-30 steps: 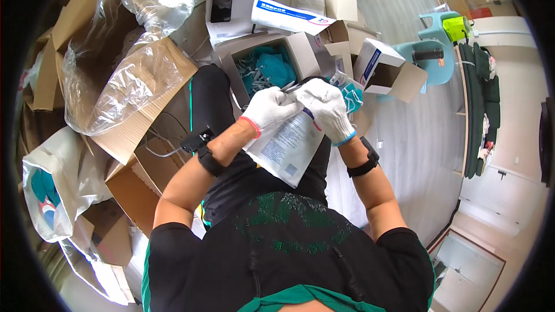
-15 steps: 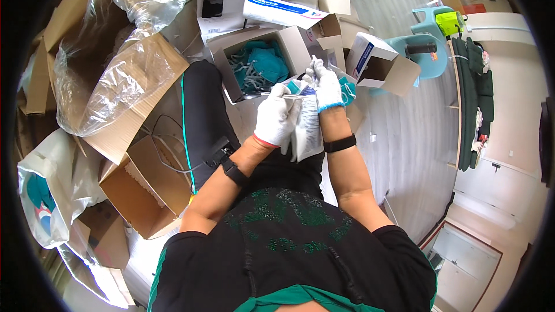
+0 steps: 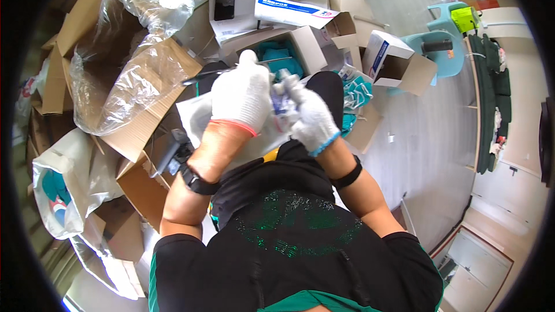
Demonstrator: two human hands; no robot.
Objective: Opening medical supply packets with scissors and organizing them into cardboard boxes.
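My left hand, in a white knit glove with a red cuff, is closed. A slim metal tool crosses behind its fingers, its thin tip pointing right; its kind is unclear. My right hand, white-gloved with a blue cuff, is slightly blurred and pinches a white plastic packet with blue print. Pale sheeting shows under my left hand; whether it is the same packet is hidden. Just beyond my hands, an open carton holds teal face masks.
More teal masks with white straps lie in a carton to the right. An open white-and-blue box stands beyond it. A white box with a dark phone lies at the back. Plastic-draped cartons crowd the left; a light-blue chair stands far right.
My left hand has moved up and left with the slim tool. My right hand has come down and left with the packet. The whole view has shifted slightly.
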